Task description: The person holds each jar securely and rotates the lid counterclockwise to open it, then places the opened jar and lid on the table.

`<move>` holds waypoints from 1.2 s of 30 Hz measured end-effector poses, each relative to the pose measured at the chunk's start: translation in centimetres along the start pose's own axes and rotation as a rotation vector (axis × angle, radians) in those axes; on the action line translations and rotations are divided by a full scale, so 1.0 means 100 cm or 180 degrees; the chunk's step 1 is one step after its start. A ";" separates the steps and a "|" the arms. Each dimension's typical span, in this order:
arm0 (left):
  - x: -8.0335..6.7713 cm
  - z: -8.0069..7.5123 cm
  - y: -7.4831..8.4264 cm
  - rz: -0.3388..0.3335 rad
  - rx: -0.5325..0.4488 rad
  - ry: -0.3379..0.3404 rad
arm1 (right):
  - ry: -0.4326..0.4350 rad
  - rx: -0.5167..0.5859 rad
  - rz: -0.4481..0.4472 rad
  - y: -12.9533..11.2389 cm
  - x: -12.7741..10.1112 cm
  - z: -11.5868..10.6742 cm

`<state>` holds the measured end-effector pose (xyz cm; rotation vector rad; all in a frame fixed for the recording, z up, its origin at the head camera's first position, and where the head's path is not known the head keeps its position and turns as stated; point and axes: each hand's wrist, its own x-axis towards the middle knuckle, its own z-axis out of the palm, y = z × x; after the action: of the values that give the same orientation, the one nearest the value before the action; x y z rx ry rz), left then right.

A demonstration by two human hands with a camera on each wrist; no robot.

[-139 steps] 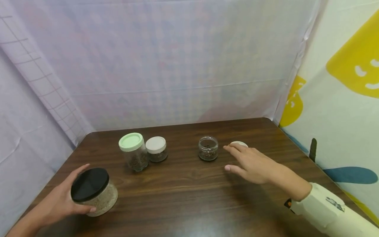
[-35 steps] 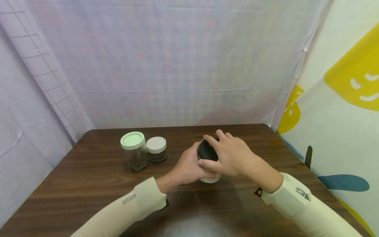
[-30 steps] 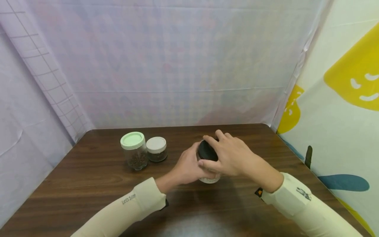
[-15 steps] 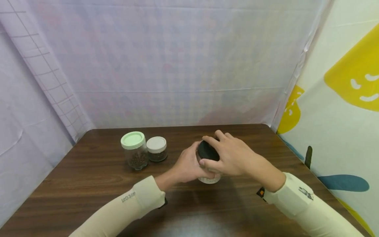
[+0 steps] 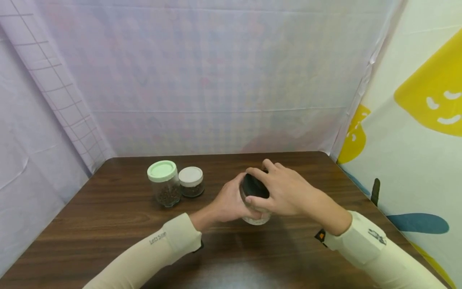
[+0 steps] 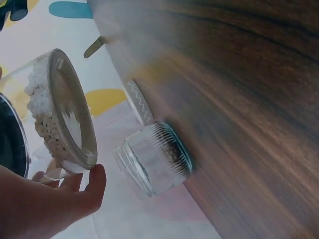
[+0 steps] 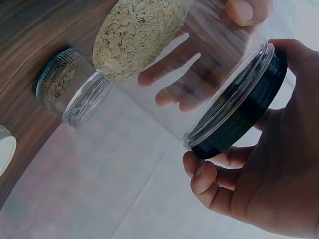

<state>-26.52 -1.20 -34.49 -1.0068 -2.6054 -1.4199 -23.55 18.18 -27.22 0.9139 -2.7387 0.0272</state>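
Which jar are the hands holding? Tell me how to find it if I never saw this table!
Look at the dark wooden table and find where both hands meet near its middle. The left hand grips a clear jar with pale flakes inside, and the right hand grips its lid. It is the only jar with a black lid; the two jars to its left have a green lid and a white lid.
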 end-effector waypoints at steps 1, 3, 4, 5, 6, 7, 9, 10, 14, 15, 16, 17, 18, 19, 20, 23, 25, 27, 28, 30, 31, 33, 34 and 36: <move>0.000 0.000 0.000 0.0022 -0.0001 -0.0011 | -0.0001 0.0001 -0.0020 0.000 0.000 0.000; 0.000 0.000 -0.001 0.0072 -0.0029 -0.0039 | -0.0001 0.0004 -0.0061 0.000 0.000 0.000; 0.000 -0.001 -0.002 0.0094 -0.0049 -0.0055 | 0.0000 0.0002 -0.0082 0.000 0.000 0.000; 0.000 -0.001 -0.002 0.0114 -0.0069 -0.0065 | 0.0004 0.0002 -0.0102 0.000 0.000 -0.001; 0.001 -0.002 -0.003 0.0142 -0.0090 -0.0077 | 0.0013 0.0000 -0.0122 0.000 0.000 -0.001; 0.001 -0.002 -0.004 0.0168 -0.0102 -0.0079 | 0.0015 0.0002 -0.0144 0.000 0.000 -0.001; 0.001 -0.003 -0.005 0.0205 -0.0131 -0.0101 | 0.0013 -0.0013 -0.0178 -0.001 0.000 -0.002; 0.002 -0.003 -0.005 0.0226 -0.0140 -0.0110 | 0.0005 -0.0020 -0.0195 0.000 0.000 -0.002; 0.003 -0.004 -0.007 0.0324 -0.0228 -0.0195 | -0.0010 -0.0042 -0.0243 0.001 0.000 -0.003; 0.004 -0.005 -0.008 0.0354 -0.0245 -0.0215 | -0.0002 -0.0050 -0.0262 0.001 0.000 -0.003; 0.004 -0.005 -0.009 0.0384 -0.0263 -0.0236 | 0.0007 -0.0053 -0.0284 0.001 0.000 -0.003; 0.005 -0.005 -0.009 0.0419 -0.0283 -0.0269 | 0.0007 -0.0047 -0.0315 0.002 0.000 -0.003; 0.005 -0.006 -0.011 0.0451 -0.0309 -0.0306 | -0.0007 -0.0028 -0.0348 0.002 -0.001 -0.004; 0.005 -0.006 -0.011 0.0486 -0.0326 -0.0339 | -0.0024 -0.0014 -0.0385 0.002 -0.001 -0.005; 0.005 -0.007 -0.012 0.0507 -0.0351 -0.0372 | -0.0050 0.0000 -0.0424 0.002 -0.002 -0.006; 0.006 -0.008 -0.013 0.0560 -0.0449 -0.0490 | -0.0141 0.0073 -0.0551 0.003 -0.003 -0.010; 0.006 -0.008 -0.013 0.0589 -0.0497 -0.0529 | -0.0184 0.0110 -0.0657 0.003 -0.004 -0.013; 0.005 -0.008 -0.013 0.0618 -0.0517 -0.0546 | -0.0252 0.0176 -0.0769 0.003 -0.004 -0.015; 0.005 -0.008 -0.013 0.0633 -0.0531 -0.0554 | -0.0297 0.0214 -0.0813 0.003 -0.005 -0.016; 0.004 -0.008 -0.013 0.0651 -0.0569 -0.0566 | -0.0381 0.0295 -0.0892 0.004 -0.005 -0.017; 0.004 -0.007 -0.013 0.0659 -0.0587 -0.0575 | -0.0421 0.0332 -0.0914 0.003 -0.005 -0.018; 0.003 -0.007 -0.013 0.0658 -0.0639 -0.0605 | -0.0471 0.0397 -0.0919 0.003 -0.005 -0.018; 0.003 -0.007 -0.012 0.0655 -0.0665 -0.0616 | -0.0496 0.0413 -0.0889 0.003 -0.005 -0.019; 0.003 -0.007 -0.012 0.0648 -0.0683 -0.0610 | -0.0521 0.0481 -0.0818 0.003 -0.005 -0.019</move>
<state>-27.63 -2.04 -34.84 -1.4551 -2.4177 -1.6505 -22.90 18.93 -25.45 1.3603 -2.7718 0.1180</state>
